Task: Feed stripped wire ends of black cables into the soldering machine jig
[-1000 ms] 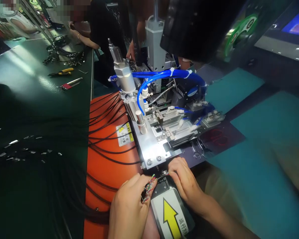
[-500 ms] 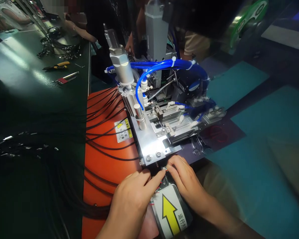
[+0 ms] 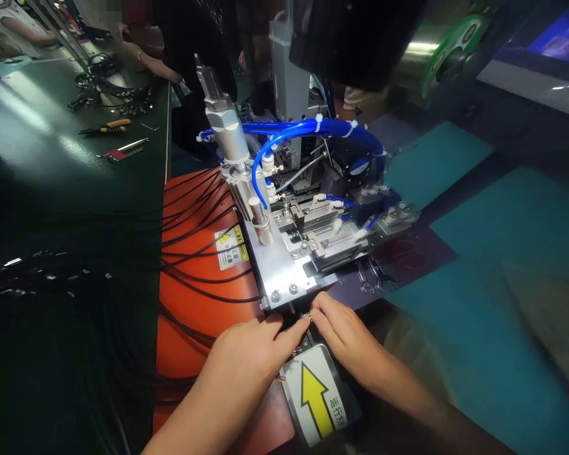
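My left hand (image 3: 246,357) and my right hand (image 3: 346,332) meet at the front edge of an aluminium machine plate (image 3: 284,275), fingertips together on a thin multicoloured wire bundle (image 3: 308,317). Loose coloured strands of it show below the hands, and the fingers hide most of it. Beneath the hands lies a black foot-pedal-like box with a yellow arrow label (image 3: 315,401). The hands sit just in front of the pneumatic fixture (image 3: 320,230), apart from its clamps.
Blue air tubes (image 3: 308,128) loop over the machine, with a steel cylinder (image 3: 222,129) at its left. Black cables lie across an orange mat (image 3: 189,322). Pliers (image 3: 103,129) and a cable bundle (image 3: 109,88) rest on the green bench. A co-worker's hands (image 3: 137,54) work further along.
My left hand has moved up and right from beside the arrow label, bringing the coloured wires to my right hand at the plate's front edge. The view has shifted slightly.
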A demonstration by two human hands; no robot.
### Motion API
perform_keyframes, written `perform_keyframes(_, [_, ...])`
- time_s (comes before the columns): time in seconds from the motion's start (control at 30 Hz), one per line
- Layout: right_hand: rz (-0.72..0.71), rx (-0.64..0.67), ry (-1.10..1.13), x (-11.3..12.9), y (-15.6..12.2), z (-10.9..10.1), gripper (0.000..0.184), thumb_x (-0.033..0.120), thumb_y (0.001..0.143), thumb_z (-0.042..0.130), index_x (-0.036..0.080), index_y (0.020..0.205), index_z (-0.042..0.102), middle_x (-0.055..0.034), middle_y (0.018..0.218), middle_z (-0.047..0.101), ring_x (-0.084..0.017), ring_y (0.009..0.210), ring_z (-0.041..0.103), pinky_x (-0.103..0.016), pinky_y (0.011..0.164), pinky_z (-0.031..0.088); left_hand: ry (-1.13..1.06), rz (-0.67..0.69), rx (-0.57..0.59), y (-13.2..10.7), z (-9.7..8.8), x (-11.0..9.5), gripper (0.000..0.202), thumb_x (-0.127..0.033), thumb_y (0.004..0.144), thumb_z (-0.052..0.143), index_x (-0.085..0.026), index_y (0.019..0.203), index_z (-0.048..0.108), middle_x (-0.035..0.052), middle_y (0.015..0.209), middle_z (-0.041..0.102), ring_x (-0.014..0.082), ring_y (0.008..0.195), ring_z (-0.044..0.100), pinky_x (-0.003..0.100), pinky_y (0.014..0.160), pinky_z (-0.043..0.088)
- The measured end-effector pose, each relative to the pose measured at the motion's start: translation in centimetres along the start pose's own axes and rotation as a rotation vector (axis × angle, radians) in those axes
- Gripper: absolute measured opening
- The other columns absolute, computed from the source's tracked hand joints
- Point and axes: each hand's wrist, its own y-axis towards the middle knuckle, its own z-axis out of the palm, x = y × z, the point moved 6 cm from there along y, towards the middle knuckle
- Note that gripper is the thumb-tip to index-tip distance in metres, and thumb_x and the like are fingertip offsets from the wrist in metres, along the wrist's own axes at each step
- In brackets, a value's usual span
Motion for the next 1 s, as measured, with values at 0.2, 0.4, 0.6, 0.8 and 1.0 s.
perform_keyframes(0.2, [-0.213, -0.058, 0.103, -1.2, 0.1, 0.7, 0.016, 0.022, 0.084, 0.031, 0.021, 0.071, 0.038, -0.0010, 0.066, 0.041, -0.017, 0.061, 0.041, -0.030, 0.059, 0.034, 0.010, 0.009, 0.043, 0.1, 0.8, 0.6, 0.055, -0.005, 0.076, 0.045, -0.034, 0.123, 0.042, -0.0012, 0.084, 0.062, 0.0163, 0.064, 0.060, 0.020, 0.044, 0.040])
perform_keyframes(0.4, [-0.057, 0.030, 0.228, -1.7, 1.0, 0.6, 0.015, 0.019, 0.078, 0.036, 0.020, 0.063, 0.038, 0.0031, 0.056, 0.038, -0.011, 0.052, 0.037, -0.023, 0.048, 0.032, -0.090, -0.058, 0.078, 0.4, -0.5, 0.3, 0.053, -0.008, 0.077, 0.048, -0.033, 0.123, 0.044, 0.0011, 0.088, 0.059, 0.0168, 0.070, 0.058, 0.022, 0.051, 0.045])
perform_keyframes(0.6, [0.056, 0.101, 0.318, -1.1, 1.3, 0.1, 0.016, 0.021, 0.075, 0.039, 0.018, 0.060, 0.040, 0.0037, 0.056, 0.039, -0.010, 0.053, 0.037, -0.020, 0.047, 0.031, -0.355, -0.183, -0.219, -2.6, -0.1, 0.5, 0.050, -0.002, 0.075, 0.035, -0.021, 0.120, 0.048, 0.0078, 0.088, 0.055, 0.0206, 0.077, 0.052, 0.032, 0.062, 0.047])
perform_keyframes(0.8, [0.103, 0.109, 0.336, -1.5, 1.2, 0.1, 0.016, 0.024, 0.076, 0.040, 0.018, 0.061, 0.042, 0.0036, 0.057, 0.039, -0.011, 0.055, 0.037, -0.021, 0.049, 0.029, -0.688, -0.347, -0.288, -3.5, 0.1, 1.7, 0.027, -0.004, 0.078, 0.039, -0.020, 0.089, 0.059, 0.0038, 0.079, 0.053, 0.0187, 0.074, 0.048, 0.028, 0.062, 0.040])
perform_keyframes(1.0, [0.126, 0.116, 0.326, -1.4, 1.2, 0.0, 0.014, 0.023, 0.073, 0.041, 0.018, 0.060, 0.042, 0.0032, 0.057, 0.041, -0.011, 0.056, 0.037, -0.023, 0.052, 0.029, -0.726, -0.385, -0.194, -3.3, 0.6, 2.4, 0.025, -0.002, 0.082, 0.035, -0.016, 0.067, 0.050, 0.0012, 0.068, 0.046, 0.0153, 0.065, 0.042, 0.026, 0.056, 0.031])
